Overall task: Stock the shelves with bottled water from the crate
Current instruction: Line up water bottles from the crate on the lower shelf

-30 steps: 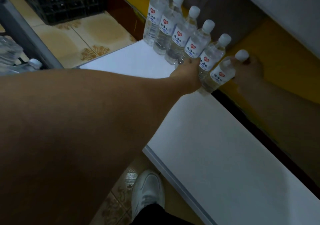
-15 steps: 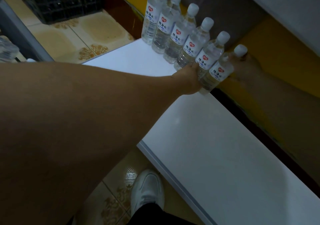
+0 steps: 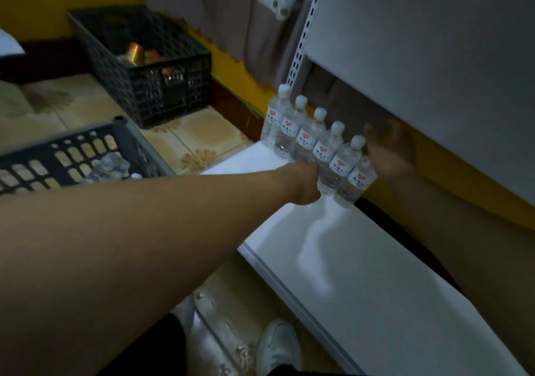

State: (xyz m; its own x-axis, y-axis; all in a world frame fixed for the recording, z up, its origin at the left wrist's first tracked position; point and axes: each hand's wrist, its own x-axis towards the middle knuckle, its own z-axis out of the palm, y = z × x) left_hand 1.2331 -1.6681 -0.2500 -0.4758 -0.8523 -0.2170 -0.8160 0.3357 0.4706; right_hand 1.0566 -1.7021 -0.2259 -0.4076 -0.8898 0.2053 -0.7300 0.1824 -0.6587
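Observation:
Several clear water bottles (image 3: 304,138) with white caps and red-marked labels stand in a row at the back left of the white bottom shelf (image 3: 362,265). My left hand (image 3: 304,186) reaches across and grips the lower part of the fifth bottle (image 3: 337,167). The last bottle (image 3: 357,183) stands at the row's right end. My right hand (image 3: 390,152) is blurred just behind and right of it, fingers raised and loose. At the left, the dark crate (image 3: 66,155) holds more bottles (image 3: 111,165).
A black mesh crate (image 3: 162,86) with cans stands on the tiled floor by the yellow wall. An upper shelf (image 3: 434,57) overhangs the row. My white shoe (image 3: 278,346) is beside the shelf's front edge. The shelf surface stretches bare to the right.
The camera has tilted up, so both crates show. My right hand has let go of the last bottle's cap and lifted away. My left hand stays on the fifth bottle.

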